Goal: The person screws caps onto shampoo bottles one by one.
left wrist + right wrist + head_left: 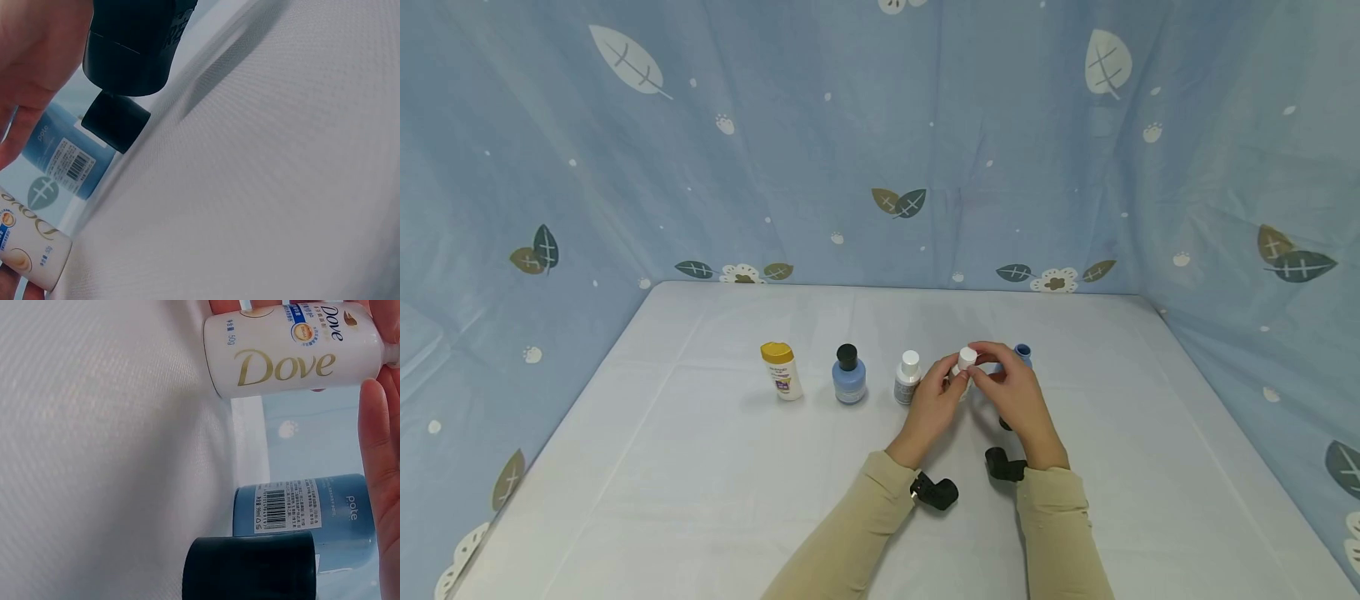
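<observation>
Between my hands is a small white Dove bottle point(294, 353) with gold lettering, upright, its white cap point(967, 358) showing above the fingers in the head view. My left hand point(934, 410) holds the bottle's body, with some fingers behind it. With thumb and fingertips my right hand point(1018, 400) pinches at the cap. A short stretch of the narrow neck point(391, 355) shows at the edge of the right wrist view. Just right of the Dove bottle stands a blue bottle point(281, 509) with an uncapped mouth, partly behind my right hand. Its nearby black cap point(116, 121) lies on the table.
A row runs leftward along the white table point(700, 467): a white bottle with white cap point(907, 377) beside my left hand, a blue bottle with black cap point(848, 379), and a white bottle with yellow cap point(782, 372). Blue leaf-patterned cloth point(820, 150) hangs behind.
</observation>
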{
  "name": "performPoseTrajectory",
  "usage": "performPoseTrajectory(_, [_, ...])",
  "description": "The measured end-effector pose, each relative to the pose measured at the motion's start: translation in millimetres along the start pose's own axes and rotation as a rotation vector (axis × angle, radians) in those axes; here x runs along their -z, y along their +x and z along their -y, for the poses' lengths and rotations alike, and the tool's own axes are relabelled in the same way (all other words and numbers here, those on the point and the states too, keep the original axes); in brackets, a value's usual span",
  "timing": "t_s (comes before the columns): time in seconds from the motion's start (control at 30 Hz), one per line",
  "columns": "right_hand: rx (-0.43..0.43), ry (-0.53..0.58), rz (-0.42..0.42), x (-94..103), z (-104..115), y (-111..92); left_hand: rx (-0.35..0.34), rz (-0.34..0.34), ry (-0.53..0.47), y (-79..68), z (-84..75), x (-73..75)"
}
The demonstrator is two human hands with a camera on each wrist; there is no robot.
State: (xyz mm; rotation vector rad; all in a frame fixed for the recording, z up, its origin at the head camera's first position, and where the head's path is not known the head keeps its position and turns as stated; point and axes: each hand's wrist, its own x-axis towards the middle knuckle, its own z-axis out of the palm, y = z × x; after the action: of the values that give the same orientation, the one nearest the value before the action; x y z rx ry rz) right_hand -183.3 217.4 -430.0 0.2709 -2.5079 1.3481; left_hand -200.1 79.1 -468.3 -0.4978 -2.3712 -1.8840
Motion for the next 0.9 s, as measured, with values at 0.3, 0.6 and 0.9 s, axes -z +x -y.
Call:
performPoseTrajectory(0.3, [0.002, -0.008, -0.015, -3.0, -0.5, 2.4, -0.002, -0.001, 0.003, 0.0, -1.1, 1.0])
performPoseTrajectory(0.6, [0.006, -0.008, -0.011, -3.7, 1.9, 3.0, -0.003, -0.008, 0.016, 0.0, -2.2, 0.6])
performPoseTrajectory(0.9, [0.029, -0.017, -0.003, -1.8, 2.3, 1.7, -0.008, -0.009, 0.009, 0.0, -1.9, 0.5])
